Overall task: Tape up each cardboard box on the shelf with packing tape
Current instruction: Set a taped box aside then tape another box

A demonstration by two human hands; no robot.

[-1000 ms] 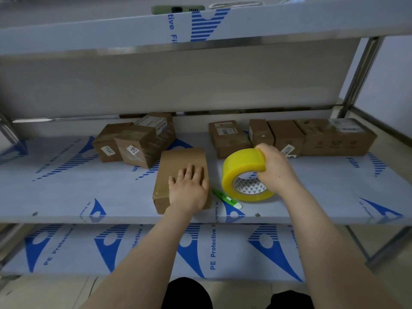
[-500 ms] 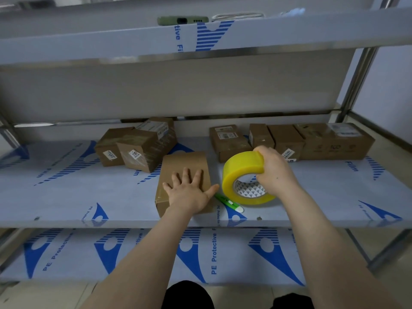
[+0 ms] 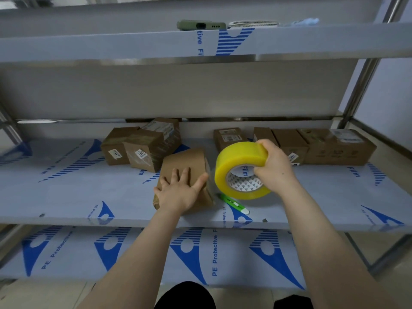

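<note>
A plain cardboard box point(image 3: 187, 162) lies near the front of the middle shelf point(image 3: 66, 197), tipped up on one side. My left hand point(image 3: 178, 190) lies flat on its top with fingers spread and the thumb hooked over the right edge. Just to the right, my right hand point(image 3: 274, 166) grips a big yellow roll of packing tape point(image 3: 238, 168), held above the shelf beside the box. Whether a strip of tape runs from the roll to the box is unclear.
A green and white cutter point(image 3: 234, 202) lies on the shelf under the roll. Three labelled boxes point(image 3: 142, 148) cluster at the back left; a row of several boxes point(image 3: 312, 146) lines the back right. A green phone point(image 3: 200, 25) sits on the top shelf.
The box under my left hand has tilted and turned, its right side lifting. My left thumb moved out over the box's right edge. The tape roll rose a little and stays beside the box.
</note>
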